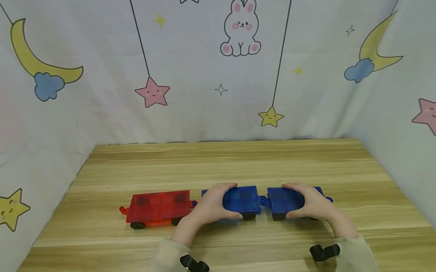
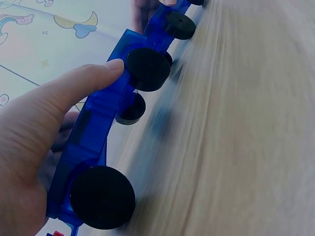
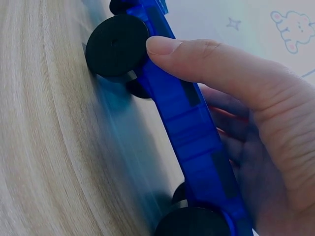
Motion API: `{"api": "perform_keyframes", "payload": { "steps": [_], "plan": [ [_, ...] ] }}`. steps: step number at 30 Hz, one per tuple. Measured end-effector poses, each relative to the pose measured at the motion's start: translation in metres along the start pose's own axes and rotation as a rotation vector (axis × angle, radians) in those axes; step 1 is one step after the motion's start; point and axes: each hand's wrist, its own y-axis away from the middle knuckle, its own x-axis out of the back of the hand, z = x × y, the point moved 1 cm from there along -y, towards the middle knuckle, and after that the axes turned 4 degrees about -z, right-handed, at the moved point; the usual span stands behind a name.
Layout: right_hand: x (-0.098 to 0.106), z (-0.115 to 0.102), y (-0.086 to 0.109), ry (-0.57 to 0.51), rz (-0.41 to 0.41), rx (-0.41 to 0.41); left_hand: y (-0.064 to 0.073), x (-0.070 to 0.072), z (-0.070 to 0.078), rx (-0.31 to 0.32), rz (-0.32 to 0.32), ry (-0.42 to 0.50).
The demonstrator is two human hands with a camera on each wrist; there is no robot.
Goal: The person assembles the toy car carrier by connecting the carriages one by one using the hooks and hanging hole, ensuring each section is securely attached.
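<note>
A row of three flat, see-through toy train cars on black wheels stretches across the wooden table. My left hand (image 1: 209, 208) grips the middle blue car (image 1: 246, 199) across its sides, thumb along the near edge and fingers over the far one. The right-hand blue car (image 1: 280, 198) is held the same way by my right hand (image 1: 314, 203). In the right wrist view that thumb presses the car's side (image 3: 182, 125) close above a black wheel (image 3: 118, 46). Small hitches (image 1: 264, 200) meet between the two blue cars. The red car (image 1: 161, 205) stands at the left, its right hitch overlapping the middle car's hitch.
The wooden tabletop (image 1: 232, 252) spreads around the cars. White cloth (image 1: 198, 111) printed with stars, moons and a rabbit hangs behind the table and along both sides. A black wrist camera (image 1: 195, 266) is strapped on the left sleeve, another (image 1: 324, 252) on the right.
</note>
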Motion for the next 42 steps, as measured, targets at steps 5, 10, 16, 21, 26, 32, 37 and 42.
{"api": "perform_keyframes", "payload": {
  "steps": [5, 10, 16, 21, 26, 32, 37, 42],
  "plan": [
    [0.0001, -0.0005, 0.0003, 0.001, 0.002, -0.006, 0.0002, -0.0003, 0.0006, -0.007, -0.001, -0.006],
    [-0.0005, -0.0006, 0.0008, 0.007, 0.008, -0.009, -0.0003, -0.001, -0.0001, -0.015, -0.004, -0.016],
    [-0.0003, -0.0011, 0.0007, 0.013, 0.007, -0.012, -0.0013, -0.0013, -0.0006, -0.017, -0.007, -0.032],
    [-0.0005, -0.0007, 0.0002, 0.01, 0.004, -0.007, -0.0014, -0.0013, -0.0011, -0.027, -0.011, -0.044],
    [-0.0012, 0.0003, -0.0001, 0.007, 0.008, -0.004, -0.0013, -0.0008, -0.0009, -0.034, -0.015, -0.058],
    [-0.0012, 0.0011, -0.0008, 0.012, 0.007, -0.005, -0.0025, -0.0008, -0.0022, -0.035, -0.021, -0.077],
    [-0.0007, 0.0002, -0.0009, 0.017, -0.005, -0.012, -0.0023, 0.0001, -0.0017, -0.032, -0.031, -0.097],
    [0.0001, -0.0029, -0.0006, 0.017, -0.012, -0.024, -0.0025, 0.0017, -0.0003, -0.04, -0.041, -0.115]
  ]
}}
